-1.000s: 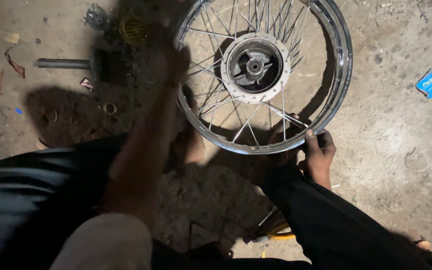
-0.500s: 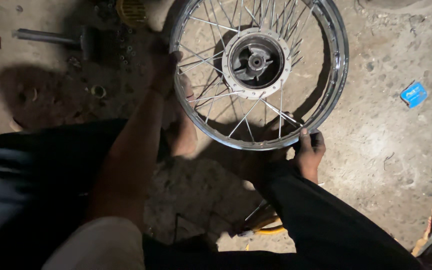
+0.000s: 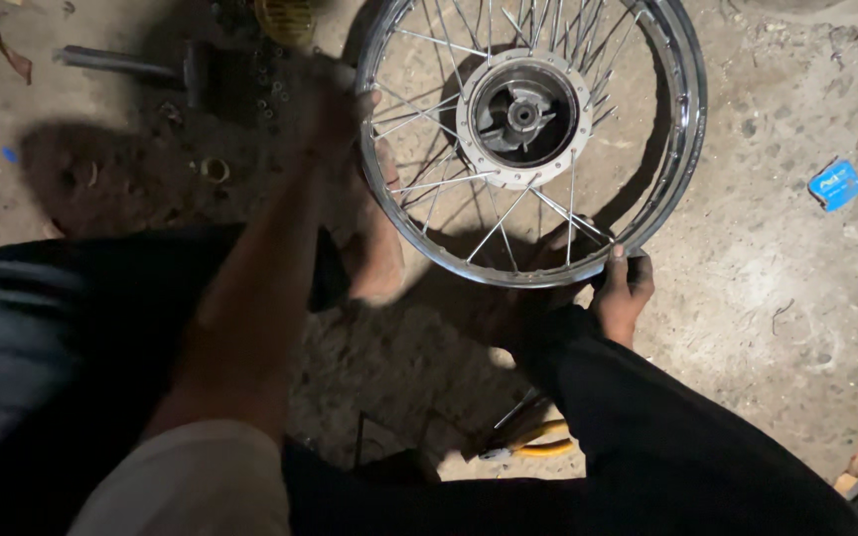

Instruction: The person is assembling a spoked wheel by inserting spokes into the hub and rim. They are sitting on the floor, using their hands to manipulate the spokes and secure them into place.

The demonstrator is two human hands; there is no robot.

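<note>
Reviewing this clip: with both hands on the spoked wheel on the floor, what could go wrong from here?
The left hand is at the wheel rim beside thin spokes; fingers could get pinched between them if the wheel turns. The right hand holds only the rim's near edge, so that grip might slip on the shiny metal. Small loose parts lie close by on the floor and could be knocked away.

shiny silver spoked wheel (image 3: pixel 682 149), blue packet (image 3: pixel 834 185), yellow tool (image 3: pixel 538 447), black trousers (image 3: pixel 667 437), grey-brown floor (image 3: pixel 777 288).

Blue packet (image 3: pixel 835 185) right; hammer (image 3: pixel 136 67) upper left; yellow-handled tool (image 3: pixel 538 447) below.
</note>
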